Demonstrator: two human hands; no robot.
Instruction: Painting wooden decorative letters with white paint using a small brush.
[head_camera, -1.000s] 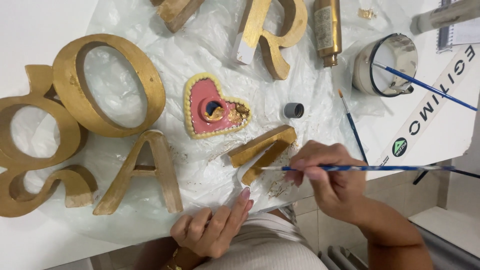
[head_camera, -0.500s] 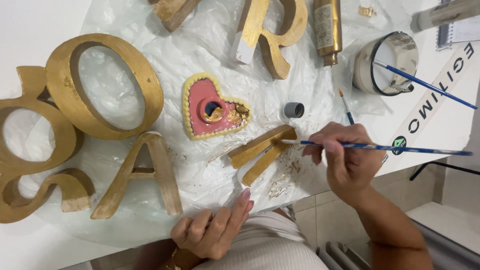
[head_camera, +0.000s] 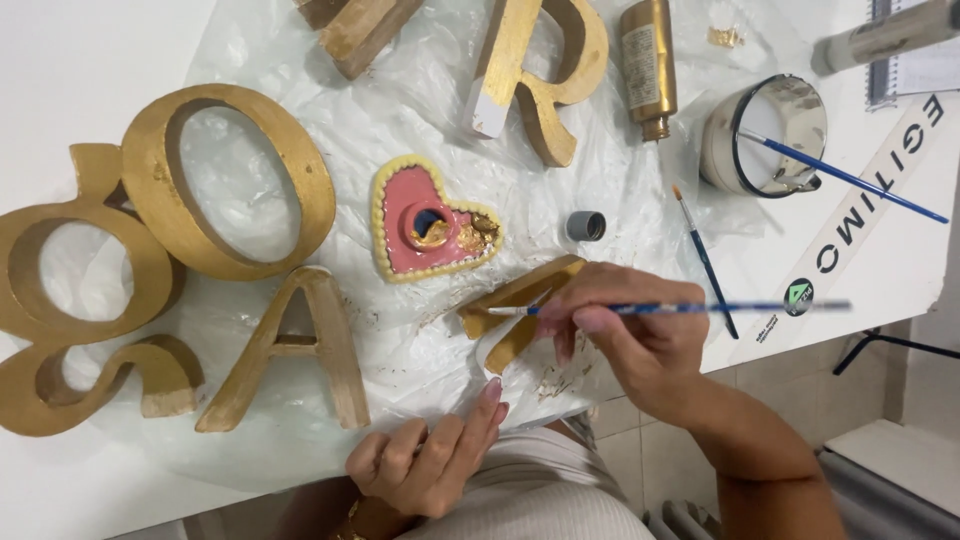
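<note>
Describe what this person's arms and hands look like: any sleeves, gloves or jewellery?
Both forearms are bare, with no sleeves or gloves. The left hand has long pink-painted nails and a gold-coloured bracelet at the wrist. The right hand shows pink nails too; no rings are visible.

A thin blue-handled paintbrush (head_camera: 640, 308) lies level, bristles left, touching a gold-painted wooden letter piece (head_camera: 520, 305) lying flat near the table's near edge.

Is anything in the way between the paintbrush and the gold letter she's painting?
Nothing visible. The right hand holds the brush, and its tip already meets the gold letter. The left hand rests apart, at the table edge.
</note>
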